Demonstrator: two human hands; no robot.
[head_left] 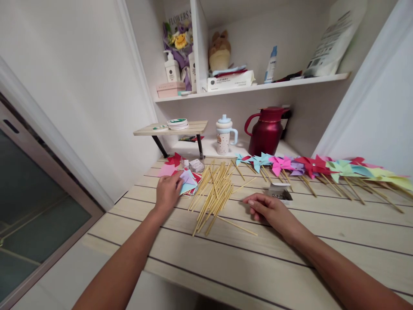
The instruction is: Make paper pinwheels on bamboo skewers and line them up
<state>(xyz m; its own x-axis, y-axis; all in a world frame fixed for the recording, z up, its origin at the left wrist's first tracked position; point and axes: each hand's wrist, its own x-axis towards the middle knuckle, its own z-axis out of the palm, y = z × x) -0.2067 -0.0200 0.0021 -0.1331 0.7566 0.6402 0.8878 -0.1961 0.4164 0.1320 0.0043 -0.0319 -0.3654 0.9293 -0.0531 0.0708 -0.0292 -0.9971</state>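
Note:
My left hand (167,192) is over a small pile of coloured paper at the left of the table. Its fingertips close on the edge of a lilac paper piece (187,177); light blue paper (186,188) shows beneath it. Loosely bent, the fingers of my right hand (266,209) hold nothing I can see, just in front of a small open box (281,194) of metal pins. Between the hands lies a loose heap of thin wooden sticks (215,193). Paper pinwheels (312,167) on sticks lie in a row along the right back.
Red paper (174,159) and a clear plastic packet (196,165) lie behind my left hand. Farther back stand a small wooden riser (195,127), a handled cup (223,140) and a red jug (266,133). A shelf (277,85) spans above them.

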